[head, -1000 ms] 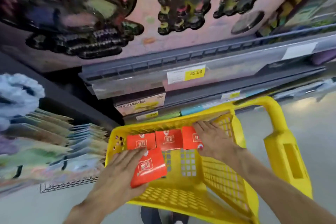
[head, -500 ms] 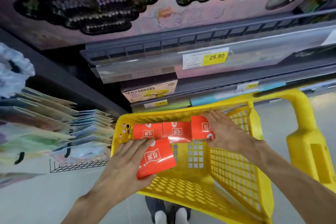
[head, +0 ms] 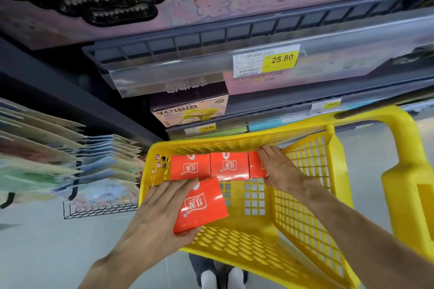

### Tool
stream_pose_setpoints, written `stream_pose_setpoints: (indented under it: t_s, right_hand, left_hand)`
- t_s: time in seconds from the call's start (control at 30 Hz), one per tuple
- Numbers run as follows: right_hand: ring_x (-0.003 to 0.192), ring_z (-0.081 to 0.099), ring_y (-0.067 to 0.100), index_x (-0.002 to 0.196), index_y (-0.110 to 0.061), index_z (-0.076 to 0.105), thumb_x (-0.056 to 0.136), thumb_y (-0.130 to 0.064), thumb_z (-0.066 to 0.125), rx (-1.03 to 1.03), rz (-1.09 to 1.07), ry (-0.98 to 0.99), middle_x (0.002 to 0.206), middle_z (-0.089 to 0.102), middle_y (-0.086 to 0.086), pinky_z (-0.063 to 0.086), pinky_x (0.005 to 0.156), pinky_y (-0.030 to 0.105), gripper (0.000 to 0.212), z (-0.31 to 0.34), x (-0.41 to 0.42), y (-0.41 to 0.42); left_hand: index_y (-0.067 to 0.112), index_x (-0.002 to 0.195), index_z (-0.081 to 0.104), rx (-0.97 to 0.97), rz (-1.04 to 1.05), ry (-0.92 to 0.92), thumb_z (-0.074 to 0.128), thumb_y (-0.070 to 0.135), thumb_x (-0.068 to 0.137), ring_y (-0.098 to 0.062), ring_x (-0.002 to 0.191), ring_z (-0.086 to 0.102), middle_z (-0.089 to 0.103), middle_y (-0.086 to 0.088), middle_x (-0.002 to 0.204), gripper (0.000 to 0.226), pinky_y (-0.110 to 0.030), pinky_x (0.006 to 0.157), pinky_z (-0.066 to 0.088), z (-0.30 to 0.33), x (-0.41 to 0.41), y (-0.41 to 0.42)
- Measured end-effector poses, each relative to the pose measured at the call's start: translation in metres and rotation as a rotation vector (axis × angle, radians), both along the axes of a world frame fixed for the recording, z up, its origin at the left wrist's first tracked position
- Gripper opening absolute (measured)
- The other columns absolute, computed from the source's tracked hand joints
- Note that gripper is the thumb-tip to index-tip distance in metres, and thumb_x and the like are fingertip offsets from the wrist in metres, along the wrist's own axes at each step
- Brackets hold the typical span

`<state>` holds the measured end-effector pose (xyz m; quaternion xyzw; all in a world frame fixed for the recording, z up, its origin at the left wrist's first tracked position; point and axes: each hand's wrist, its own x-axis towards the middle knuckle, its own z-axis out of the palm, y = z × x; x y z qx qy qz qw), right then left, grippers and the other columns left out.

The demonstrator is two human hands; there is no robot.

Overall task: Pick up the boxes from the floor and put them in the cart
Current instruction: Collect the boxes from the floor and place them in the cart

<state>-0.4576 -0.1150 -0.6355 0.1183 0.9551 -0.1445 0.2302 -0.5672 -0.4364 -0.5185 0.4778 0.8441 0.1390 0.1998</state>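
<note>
A yellow plastic cart (head: 305, 195) stands in front of me. Three red boxes lie in a row along its far wall: the left red box (head: 190, 166), the middle red box (head: 229, 165) and the right red box (head: 256, 166). My right hand (head: 279, 166) rests on the right box, covering most of it. My left hand (head: 162, 213) holds a fourth red box (head: 202, 206), tilted, just inside the cart's left wall and in front of the row.
Store shelving (head: 234, 37) with a yellow 25.80 price tag (head: 279, 60) rises right behind the cart. A wire rack of flat packets (head: 70, 166) stands on the left. The cart's handle (head: 408, 171) is on the right. My shoes (head: 218, 274) show below the cart.
The view has drawn closer to the cart and tilted down. My left hand has brought its box a little deeper inside. My right hand stays on the right box.
</note>
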Motion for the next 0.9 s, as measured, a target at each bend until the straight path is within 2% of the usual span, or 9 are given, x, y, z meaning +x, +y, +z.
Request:
stream_pose_setpoints:
  t_s: [0.07,0.13,0.23,0.33,0.5,0.63,0.77,0.9]
  right_hand:
    - [0.121,0.042,0.023,0.145,-0.016,0.029,0.065,-0.022,0.085,0.014,-0.014,0.001,0.132,0.042,0.001,0.036,0.108,0.034,0.098,-0.004,0.000,-0.001]
    - [0.131,0.037,0.025,0.149,-0.015,0.022,0.067,-0.023,0.085,0.016,-0.019,-0.016,0.141,0.036,0.003,0.027,0.114,0.036,0.104,-0.004,0.002,-0.002]
    - [0.145,0.020,0.025,0.154,-0.013,0.004,0.073,-0.028,0.083,0.012,-0.025,-0.033,0.156,0.020,0.007,0.013,0.122,0.040,0.114,-0.002,0.009,-0.002]
    - [0.149,0.007,0.024,0.154,-0.015,-0.005,0.078,-0.029,0.079,-0.002,-0.041,-0.035,0.161,0.008,0.008,0.011,0.122,0.042,0.115,-0.001,0.014,-0.004]
    - [0.149,0.007,0.024,0.154,-0.015,-0.004,0.079,-0.028,0.078,-0.004,-0.061,0.006,0.161,0.008,0.008,0.013,0.122,0.043,0.112,-0.002,0.016,-0.006]
    - [0.149,0.005,0.024,0.155,-0.014,-0.003,0.081,-0.027,0.077,-0.005,-0.082,0.025,0.161,0.007,0.007,0.011,0.122,0.042,0.110,-0.003,0.017,-0.008]
    - [0.150,0.002,0.024,0.155,-0.013,-0.004,0.082,-0.028,0.076,-0.005,-0.078,0.024,0.162,0.004,0.008,0.009,0.122,0.042,0.110,-0.006,0.017,-0.008]
    - [0.150,-0.009,0.021,0.154,-0.014,-0.012,0.084,-0.028,0.074,-0.019,-0.081,0.003,0.163,-0.008,0.006,0.001,0.122,0.038,0.112,-0.005,0.019,-0.008]
  left_hand:
    - [0.024,0.150,0.035,0.006,-0.019,0.019,0.063,0.066,0.076,-0.013,0.126,0.045,0.047,0.009,0.140,0.090,-0.036,0.106,0.032,0.001,0.001,0.001]
    - [0.025,0.150,0.034,0.003,-0.051,0.026,0.063,0.066,0.075,-0.013,0.128,0.044,0.046,0.009,0.141,0.090,-0.036,0.107,0.032,0.004,0.004,0.002]
    - [0.025,0.151,0.032,-0.013,-0.094,0.019,0.062,0.065,0.075,-0.013,0.132,0.041,0.045,0.008,0.144,0.090,-0.032,0.110,0.027,0.003,0.008,0.005]
    - [0.025,0.152,0.028,-0.048,-0.121,0.030,0.060,0.065,0.077,-0.012,0.134,0.039,0.044,0.008,0.146,0.090,-0.030,0.112,0.024,-0.012,0.006,0.006]
    - [0.024,0.151,0.027,-0.151,-0.149,0.052,0.063,0.062,0.077,-0.015,0.135,0.038,0.044,0.004,0.146,0.090,-0.039,0.113,0.036,-0.052,-0.010,0.006]
    - [0.019,0.144,0.039,-0.271,-0.203,0.118,0.076,0.053,0.068,-0.021,0.127,0.046,0.048,-0.001,0.137,0.091,-0.040,0.103,0.045,-0.079,-0.014,0.002]
    - [0.015,0.136,0.048,-0.272,-0.156,0.194,0.084,0.044,0.057,-0.026,0.117,0.048,0.049,-0.007,0.128,0.091,-0.039,0.094,0.046,-0.087,-0.008,0.005]
    - [0.016,0.141,0.044,-0.363,-0.071,0.234,0.089,0.040,0.057,-0.032,0.118,0.045,0.045,-0.012,0.130,0.099,-0.048,0.096,0.043,-0.086,-0.004,-0.001]
